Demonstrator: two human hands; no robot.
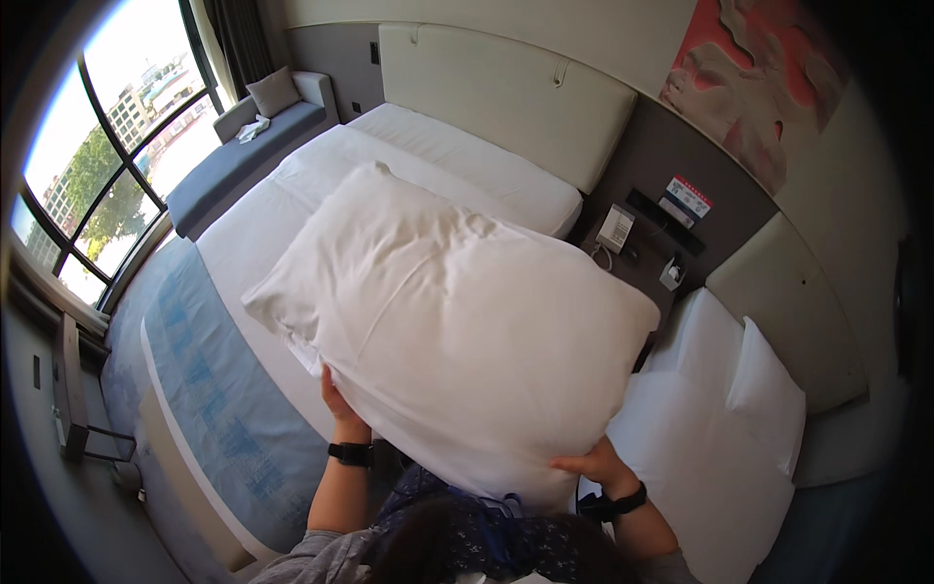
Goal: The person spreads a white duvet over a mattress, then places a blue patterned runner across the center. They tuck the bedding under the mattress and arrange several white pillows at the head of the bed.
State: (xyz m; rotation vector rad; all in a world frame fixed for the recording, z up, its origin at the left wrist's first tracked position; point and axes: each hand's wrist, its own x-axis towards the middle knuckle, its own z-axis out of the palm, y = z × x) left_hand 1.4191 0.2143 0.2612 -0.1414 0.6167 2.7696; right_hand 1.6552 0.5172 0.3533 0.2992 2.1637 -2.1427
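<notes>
The pillow [457, 311] is before the bed [331, 156], its near edge pinched by left hand [342, 401] and right hand [601, 465]; its far end, seemingly unsupported, could sag and drag it loose.

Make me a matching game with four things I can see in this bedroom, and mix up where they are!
Things:
1. big white pillow
2. grey cushion
3. blue runner
4. telephone

Places:
A. across the foot of a bed
B. held by the left hand and right hand
C. on the bedside table
D. on the sofa

Pairs: 1-B, 2-D, 3-A, 4-C
</notes>
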